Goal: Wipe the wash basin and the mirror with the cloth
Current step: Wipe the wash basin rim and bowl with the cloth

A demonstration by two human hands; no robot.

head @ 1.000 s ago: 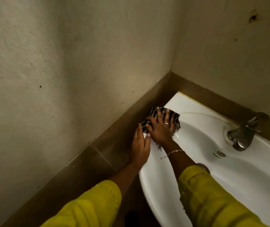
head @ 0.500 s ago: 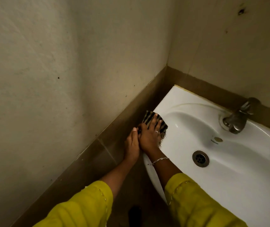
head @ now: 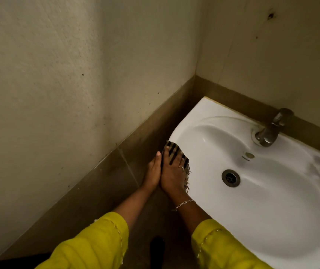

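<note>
1. A pale plaster wall (head: 48, 84) fills the space left of and above the fingers; a brown tile band (head: 101, 181) runs along its foot, just left of them.
2. A white wash basin (head: 271, 220) spreads out to the right of the fingers; its left rim lies under them.
3. A yellow left sleeve (head: 97, 245) and right sleeve (head: 223, 247) sit nearest the camera, well behind the fingers.
4. The right hand (head: 171, 175) lies flat, fingers straight and spread, pressing the cloth onto the basin's left rim.
5. The left hand (head: 153, 171) lies against the right hand's left side, fingers straight and together, gripping nothing.
6. The cloth (head: 172, 150), dark-striped and fringed, lies under the right fingers, draped over the rim; its fringe shows just right of the palm.
7. A metal tap (head: 269, 131) stands at the basin's back, well right of the fingers; a round drain (head: 230, 178) sits in the bowl, right of them.
8. A thin chain bracelet (head: 183, 203) circles the right wrist; a ring (head: 181, 167) sits on one right finger.
</note>
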